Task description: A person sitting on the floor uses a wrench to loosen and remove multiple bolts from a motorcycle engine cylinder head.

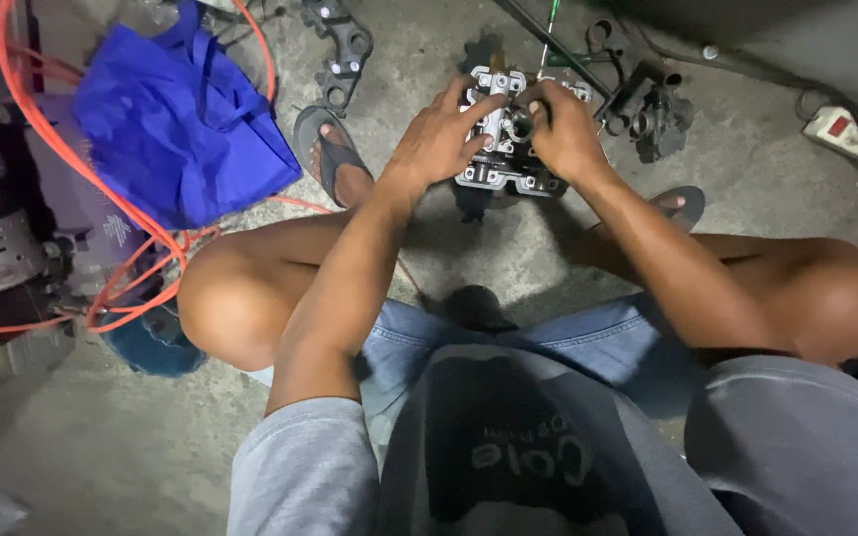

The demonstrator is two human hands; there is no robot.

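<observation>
Head view: we count two hands, one metal engine part, one blue bag point(176, 114), one orange hose point(71, 169), one power strip point(854, 134) and two sandals. Our left hand point(439, 134) lies spread on the engine part point(508, 149), fingers pressing its top. Our right hand point(563, 129) curls over its right side; whether it pinches anything, we cannot tell. The engine part sits on the concrete floor point(747, 189) between our feet, grey, blocky, with round bores and bolt holes.
</observation>
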